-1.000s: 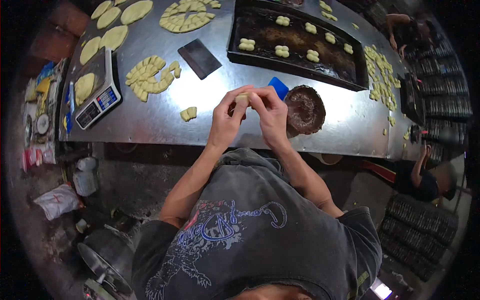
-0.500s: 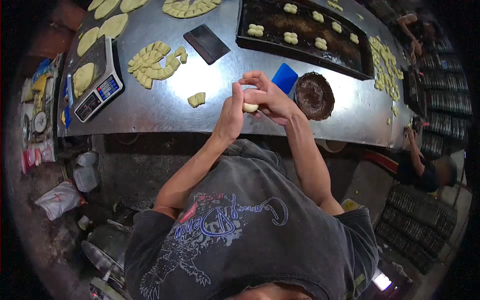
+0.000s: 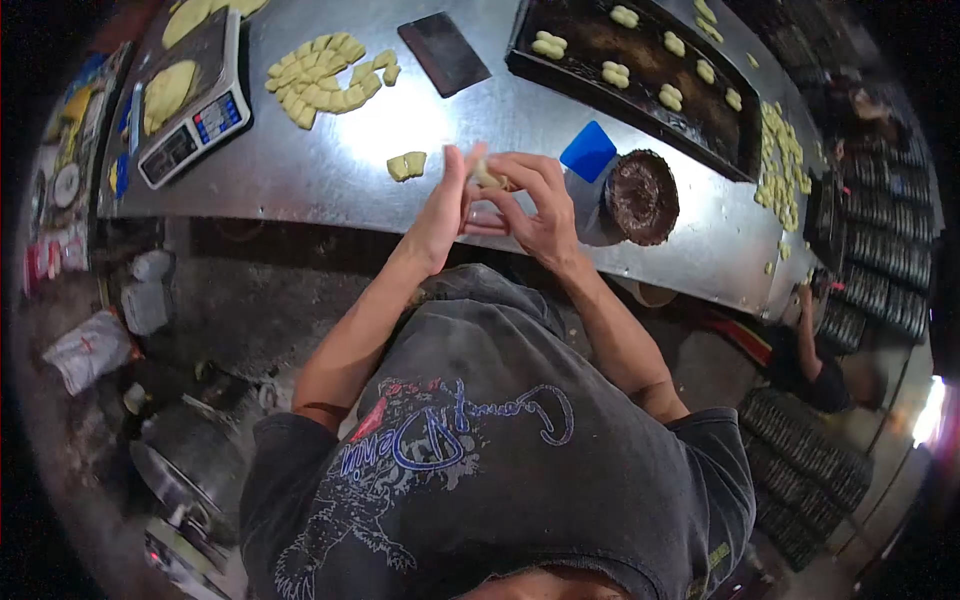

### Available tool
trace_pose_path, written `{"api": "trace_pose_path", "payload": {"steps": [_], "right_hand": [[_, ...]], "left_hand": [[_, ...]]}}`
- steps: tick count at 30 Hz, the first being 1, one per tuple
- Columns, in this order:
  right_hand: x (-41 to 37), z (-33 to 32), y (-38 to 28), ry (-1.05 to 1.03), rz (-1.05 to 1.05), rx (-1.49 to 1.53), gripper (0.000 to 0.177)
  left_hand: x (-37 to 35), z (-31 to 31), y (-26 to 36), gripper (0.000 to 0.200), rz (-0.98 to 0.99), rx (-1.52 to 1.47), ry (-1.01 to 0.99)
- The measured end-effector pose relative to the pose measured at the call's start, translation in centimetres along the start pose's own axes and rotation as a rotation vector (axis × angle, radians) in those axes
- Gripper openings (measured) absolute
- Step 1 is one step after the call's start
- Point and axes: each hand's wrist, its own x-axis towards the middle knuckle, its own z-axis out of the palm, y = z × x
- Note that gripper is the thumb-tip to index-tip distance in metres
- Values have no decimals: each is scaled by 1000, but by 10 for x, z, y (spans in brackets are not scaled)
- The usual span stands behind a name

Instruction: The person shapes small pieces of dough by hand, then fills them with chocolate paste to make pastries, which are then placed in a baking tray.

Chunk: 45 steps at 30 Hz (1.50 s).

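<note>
Between my hands, just over the front edge of the metal table, is a small pale dough piece [image 3: 489, 177], partly hidden by fingers. My right hand [image 3: 538, 208] has it in curled fingers, at the fingertips. My left hand [image 3: 440, 215] is upright beside it, palm facing the dough, its fingers stretched out and partly covered. Left of my hands lie a few joined dough pieces [image 3: 406, 166]. To the right stand a blue plastic scraper [image 3: 589, 151] and a round bowl [image 3: 672, 192] of dark brown paste.
A larger patch of cut dough [image 3: 325, 85] lies beyond, near a dark flat slab [image 3: 443, 53]. A digital scale [image 3: 205, 120] bearing dough stands left. At the back right is a dark baking tray [image 3: 640, 132] with several shaped dough pieces. Another person [image 3: 815, 375] is at far right.
My hands have drawn slightly apart, and the dough has shifted from between my palms up to my right fingertips. The whole view has tilted and moved.
</note>
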Motion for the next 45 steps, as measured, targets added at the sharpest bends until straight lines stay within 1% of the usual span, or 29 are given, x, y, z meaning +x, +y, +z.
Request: {"api": "trace_pose_path", "payload": {"steps": [2, 3, 6, 7, 9, 10, 11, 12, 14, 15, 17, 18, 19, 20, 22, 24, 26, 27, 30, 32, 34, 35, 36, 38, 39, 41, 42, 43, 45], "right_hand": [[-16, 15, 26, 48, 56, -21, 44], [-22, 23, 44, 1, 152, -73, 44], [-46, 57, 85, -80, 328, -478, 41], [-46, 64, 93, -89, 253, -404, 47], [-40, 94, 114, -255, 157, -223, 51], [-32, 108, 115, -335, 113, -135, 53], [-24, 126, 114, -357, 33, -133, 53], [-17, 150, 117, -345, 18, -138, 51], [-7, 189, 123, -310, -14, -150, 48], [-4, 190, 120, -313, 56, -121, 46], [2, 187, 117, -306, 204, -65, 42], [3, 177, 116, -417, 302, -28, 39], [-2, 160, 114, -523, 403, 10, 36], [-9, 141, 113, -627, 503, 51, 33], [-37, 101, 118, -799, 374, 128, 23], [-59, 56, 96, -858, 691, 310, 25], [-68, 33, 73, -614, 864, 392, 25], [-69, 20, 64, -485, 946, 431, 25], [-44, 10, 19, 56, 862, 716, 19], [-35, 20, 17, 278, 669, 645, 21], [-25, 6, 17, 271, 529, 365, 20], [-22, -6, 18, 255, 464, 226, 20], [-21, -19, 22, 294, 421, 152, 21], [-23, -42, 26, 361, 337, 15, 23], [-27, -54, 25, 336, 551, 302, 26], [-33, -72, 16, 344, 693, 784, 30], [-39, -79, 11, 343, 752, 1027, 33], [-48, -84, 6, 355, 775, 1143, 37], [-56, -91, -4, 469, 857, 1407, 35]], "left_hand": [[-9, -8, -5, 83, -45, 103, 204], [-12, -16, -8, 86, -56, 172, 306], [-18, -80, -49, 76, 23, 495, 485], [-20, -100, -61, 73, 30, 539, 468], [-22, -130, -77, 68, 43, 631, 423], [-21, -130, -73, 65, 37, 744, 420], [-16, -129, -69, 63, 33, 857, 415], [-10, -127, -65, 60, 31, 971, 407], [15, -135, -79, 60, 146, 1381, 451], [23, -136, -84, 60, 204, 1585, 466], [30, -146, -91, 60, 151, 1602, 463], [34, -149, -93, 61, 127, 1612, 453], [35, -156, -95, 64, 156, 1688, 441], [38, -161, -97, 65, 138, 1686, 447], [39, -157, -94, 68, 103, 1680, 458], [49, -148, -82, 62, -19, 1613, 457], [60, -131, -63, 60, -160, 1499, 419], [61, -112, -59, 58, -10, 1378, 460], [75, -46, -42, 59, 281, 595, 191], [80, 5, -37, 60, 226, 211, 126], [81, 44, -32, 62, 140, -162, 84], [84, 57, -29, 61, 182, -203, 88], [81, 74, -20, 62, 242, -62, 124], [79, 101, -18, 64, 565, 187, 92], [80, 105, -19, 59, 757, 420, 50], [84, 111, -19, 53, 1139, 890, -48], [88, 117, -22, 58, 1201, 930, -134], [94, 113, -27, 63, 1183, 931, -215], [106, 111, -41, 71, 1156, 940, -357]]}}
